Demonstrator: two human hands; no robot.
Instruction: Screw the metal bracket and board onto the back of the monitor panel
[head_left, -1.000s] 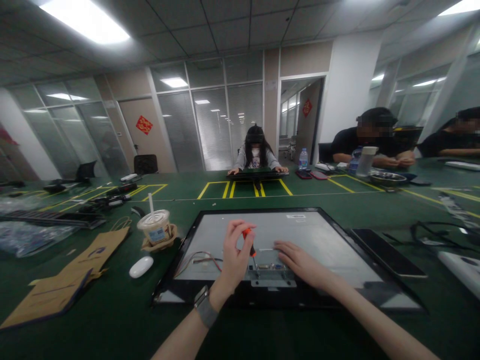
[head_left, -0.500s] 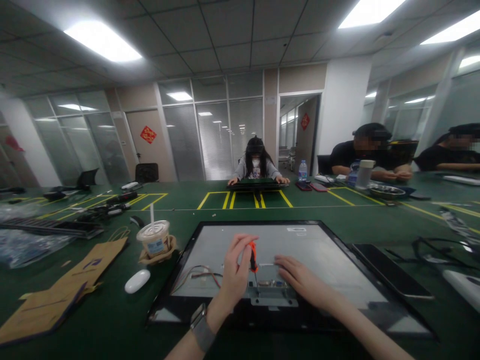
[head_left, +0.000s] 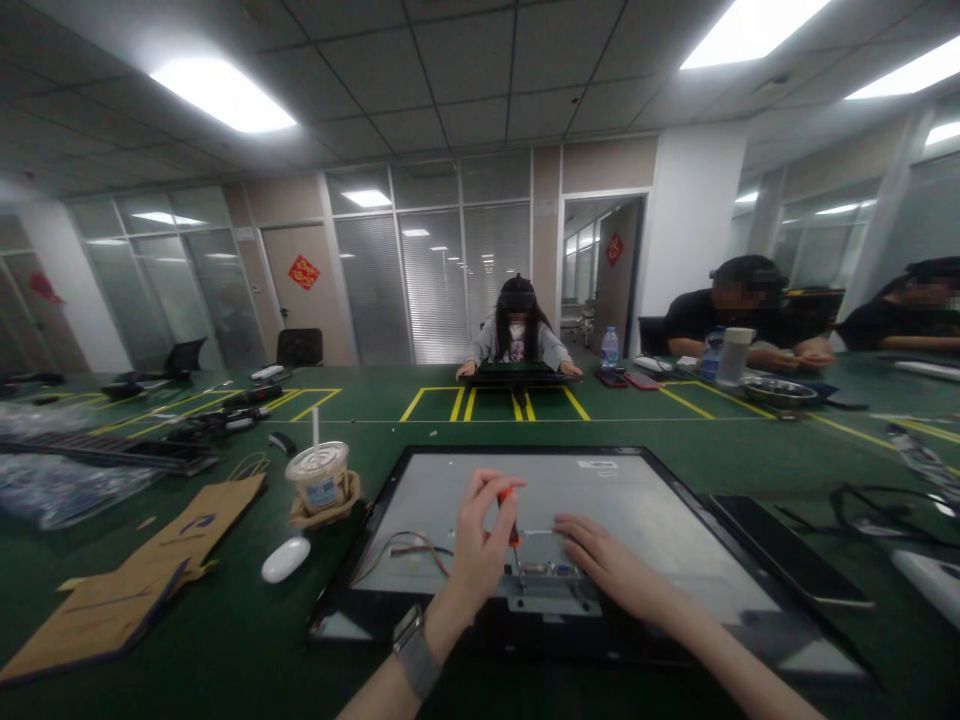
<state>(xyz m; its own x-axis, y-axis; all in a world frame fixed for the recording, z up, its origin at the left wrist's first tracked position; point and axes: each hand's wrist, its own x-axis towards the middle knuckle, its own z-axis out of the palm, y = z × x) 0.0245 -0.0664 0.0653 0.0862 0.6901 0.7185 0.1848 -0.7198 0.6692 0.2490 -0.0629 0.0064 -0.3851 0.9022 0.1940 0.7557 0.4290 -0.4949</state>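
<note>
A large flat display panel [head_left: 660, 530] lies with its grey back up and a black frame around it. My left hand [head_left: 481, 540] is closed around an orange-and-black screwdriver [head_left: 512, 518], held nearly upright. Its shaft points down at the metal bracket [head_left: 555, 603] near the panel's front edge; the tip's exact contact is too small to tell. Flat on the panel, right of the screwdriver, rests my right hand [head_left: 611, 565] with fingers stretched out. Blue connector ports show beside its fingertips. Thin coloured wires [head_left: 420, 548] lie on the panel left of my left hand.
To the left stand a lidded drink cup [head_left: 321, 480], a white mouse [head_left: 286, 560] and a brown paper bag [head_left: 150, 570]. A dark flat slab [head_left: 787, 550] and black cables [head_left: 862, 510] lie right. Across the green table, a person [head_left: 517, 330] holds another panel.
The view has shifted slightly, so everything sits a little further right and lower. My left hand has turned a bit around the screwdriver handle. My right hand stays flat on the panel.
</note>
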